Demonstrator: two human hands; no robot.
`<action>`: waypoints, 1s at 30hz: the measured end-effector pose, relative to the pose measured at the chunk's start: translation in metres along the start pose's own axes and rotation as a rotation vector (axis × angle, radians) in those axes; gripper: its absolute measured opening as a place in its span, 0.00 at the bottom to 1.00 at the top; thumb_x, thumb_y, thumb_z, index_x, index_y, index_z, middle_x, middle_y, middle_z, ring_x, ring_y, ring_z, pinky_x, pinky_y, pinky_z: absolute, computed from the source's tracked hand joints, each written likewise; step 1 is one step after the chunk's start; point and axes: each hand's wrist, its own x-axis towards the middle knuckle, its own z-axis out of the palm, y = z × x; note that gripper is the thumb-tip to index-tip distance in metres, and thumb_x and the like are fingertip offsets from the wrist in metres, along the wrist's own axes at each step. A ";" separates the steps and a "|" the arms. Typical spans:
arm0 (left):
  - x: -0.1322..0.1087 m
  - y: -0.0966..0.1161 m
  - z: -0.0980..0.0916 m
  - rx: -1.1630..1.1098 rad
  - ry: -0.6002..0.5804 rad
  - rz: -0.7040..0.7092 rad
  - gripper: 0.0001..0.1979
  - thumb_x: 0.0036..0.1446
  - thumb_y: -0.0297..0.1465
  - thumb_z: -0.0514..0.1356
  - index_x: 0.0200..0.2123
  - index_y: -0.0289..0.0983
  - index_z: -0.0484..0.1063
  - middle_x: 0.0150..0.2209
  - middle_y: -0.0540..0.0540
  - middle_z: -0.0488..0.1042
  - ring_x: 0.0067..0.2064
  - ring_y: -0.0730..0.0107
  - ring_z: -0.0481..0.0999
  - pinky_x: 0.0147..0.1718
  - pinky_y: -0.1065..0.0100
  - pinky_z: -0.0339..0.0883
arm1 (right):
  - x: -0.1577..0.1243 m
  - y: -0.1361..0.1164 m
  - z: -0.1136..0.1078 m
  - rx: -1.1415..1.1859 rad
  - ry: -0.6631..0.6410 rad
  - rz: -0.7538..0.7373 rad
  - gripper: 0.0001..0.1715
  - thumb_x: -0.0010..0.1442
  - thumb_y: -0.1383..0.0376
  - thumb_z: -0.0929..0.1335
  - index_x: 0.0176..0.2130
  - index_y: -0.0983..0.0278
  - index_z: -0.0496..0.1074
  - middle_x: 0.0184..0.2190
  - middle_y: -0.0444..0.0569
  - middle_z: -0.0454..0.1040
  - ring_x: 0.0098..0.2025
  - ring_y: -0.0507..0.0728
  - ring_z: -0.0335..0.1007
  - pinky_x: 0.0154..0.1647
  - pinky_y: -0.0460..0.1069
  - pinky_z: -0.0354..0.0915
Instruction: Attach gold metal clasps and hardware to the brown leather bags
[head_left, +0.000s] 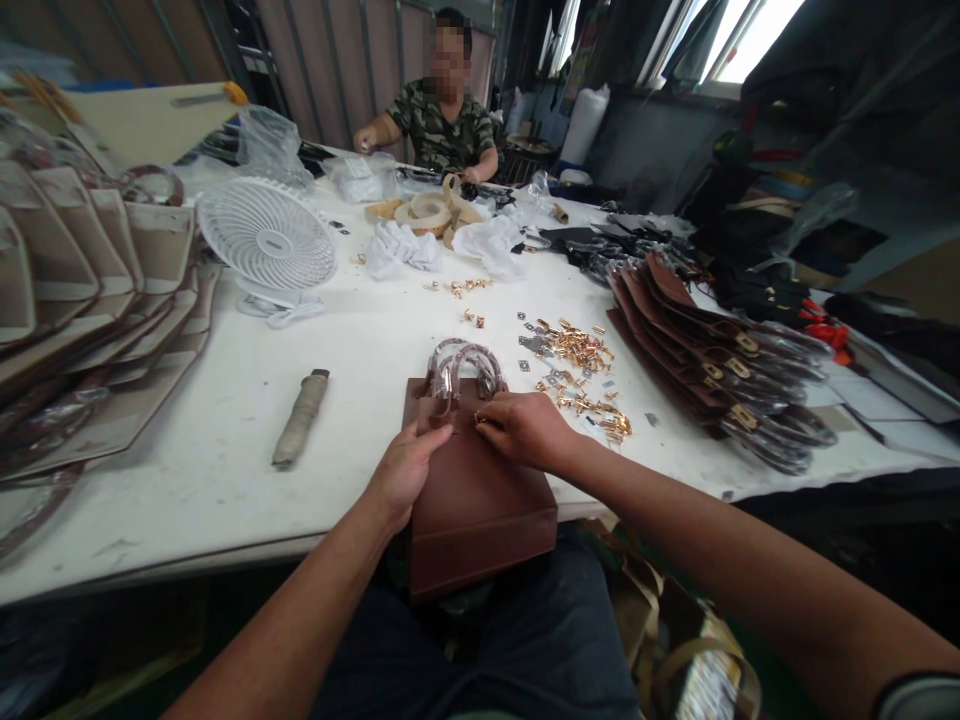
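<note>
A brown handbag point(487, 505) rests at the table's front edge, its base towards me and its plastic-wrapped handles point(469, 358) pointing away. My left hand point(405, 470) grips the bag's left side near the top, thumb lying on the front. At the upper front, my right hand point(521, 428) pinches a small gold-coloured metal piece point(478, 418) against the bag. Part of that piece is hidden by the fingers. Loose gold hardware pieces point(577, 345) and small grey plates lie just beyond my right hand.
Finished-looking brown bags point(675, 350) are stacked at the right, and beige-lined bag pieces point(97, 290) at the left. A white fan point(268, 235) and a wrapped tool point(300, 418) stand and lie on the left side. Across the table point(352, 345) sits a person in a camouflage shirt point(442, 130).
</note>
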 end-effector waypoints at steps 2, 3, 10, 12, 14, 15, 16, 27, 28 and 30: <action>0.000 0.000 0.000 -0.006 -0.003 0.006 0.21 0.56 0.30 0.68 0.54 0.33 0.76 0.42 0.40 0.83 0.41 0.59 0.84 0.51 0.61 0.75 | 0.001 -0.002 0.000 -0.034 0.012 0.008 0.06 0.67 0.64 0.72 0.35 0.61 0.76 0.35 0.44 0.76 0.35 0.55 0.71 0.31 0.49 0.51; 0.000 0.000 0.000 -0.009 -0.004 0.006 0.21 0.56 0.30 0.68 0.53 0.33 0.76 0.41 0.40 0.83 0.41 0.59 0.84 0.51 0.60 0.75 | 0.000 -0.003 0.000 -0.050 0.020 0.013 0.06 0.67 0.64 0.71 0.35 0.61 0.76 0.34 0.44 0.76 0.35 0.55 0.71 0.30 0.49 0.50; -0.001 0.000 0.000 -0.001 0.005 0.002 0.21 0.55 0.31 0.68 0.52 0.33 0.77 0.40 0.40 0.83 0.40 0.57 0.84 0.50 0.58 0.76 | 0.000 -0.010 0.004 -0.093 0.052 0.063 0.06 0.66 0.62 0.70 0.35 0.60 0.75 0.36 0.44 0.76 0.35 0.56 0.71 0.29 0.50 0.47; 0.000 -0.001 -0.001 0.003 0.005 0.001 0.22 0.54 0.33 0.69 0.52 0.33 0.77 0.40 0.40 0.83 0.40 0.56 0.83 0.49 0.58 0.76 | 0.001 -0.006 0.003 -0.021 0.061 0.058 0.03 0.64 0.63 0.72 0.37 0.60 0.75 0.36 0.44 0.77 0.36 0.56 0.71 0.30 0.49 0.50; 0.000 -0.002 -0.002 0.011 0.004 0.008 0.23 0.54 0.34 0.70 0.53 0.33 0.76 0.41 0.40 0.83 0.41 0.56 0.83 0.50 0.58 0.75 | 0.002 0.000 0.001 0.088 0.048 0.012 0.02 0.63 0.65 0.73 0.39 0.60 0.76 0.37 0.43 0.77 0.37 0.55 0.72 0.32 0.47 0.54; 0.001 -0.003 -0.003 0.014 0.001 0.015 0.24 0.53 0.34 0.70 0.53 0.33 0.76 0.41 0.41 0.83 0.41 0.56 0.83 0.51 0.58 0.75 | 0.002 0.004 0.000 0.144 0.035 -0.019 0.03 0.63 0.67 0.74 0.40 0.60 0.76 0.38 0.42 0.77 0.38 0.54 0.72 0.34 0.47 0.55; 0.001 -0.003 -0.003 0.014 -0.003 0.022 0.25 0.53 0.34 0.70 0.53 0.33 0.76 0.41 0.41 0.83 0.42 0.56 0.83 0.52 0.58 0.74 | 0.002 0.007 -0.001 0.196 0.022 -0.044 0.05 0.63 0.68 0.74 0.40 0.60 0.77 0.38 0.42 0.77 0.38 0.54 0.72 0.35 0.46 0.56; 0.001 -0.005 -0.005 0.023 -0.013 0.040 0.26 0.53 0.37 0.71 0.54 0.34 0.76 0.43 0.41 0.82 0.45 0.54 0.82 0.56 0.54 0.70 | 0.009 0.010 -0.001 0.450 -0.079 0.080 0.12 0.60 0.73 0.76 0.41 0.58 0.77 0.36 0.38 0.78 0.37 0.53 0.72 0.36 0.45 0.58; 0.001 -0.006 -0.006 0.028 -0.013 0.047 0.26 0.53 0.38 0.71 0.54 0.34 0.76 0.43 0.40 0.82 0.46 0.54 0.82 0.57 0.54 0.69 | 0.011 0.009 -0.001 0.440 -0.087 0.072 0.12 0.60 0.73 0.76 0.41 0.58 0.77 0.35 0.38 0.78 0.36 0.53 0.72 0.35 0.45 0.58; 0.002 -0.007 -0.007 0.035 -0.014 0.057 0.26 0.53 0.39 0.71 0.53 0.34 0.77 0.45 0.40 0.82 0.47 0.54 0.82 0.58 0.54 0.68 | 0.013 0.007 -0.001 0.410 -0.083 0.088 0.12 0.58 0.73 0.77 0.40 0.58 0.78 0.34 0.38 0.78 0.36 0.53 0.72 0.34 0.45 0.58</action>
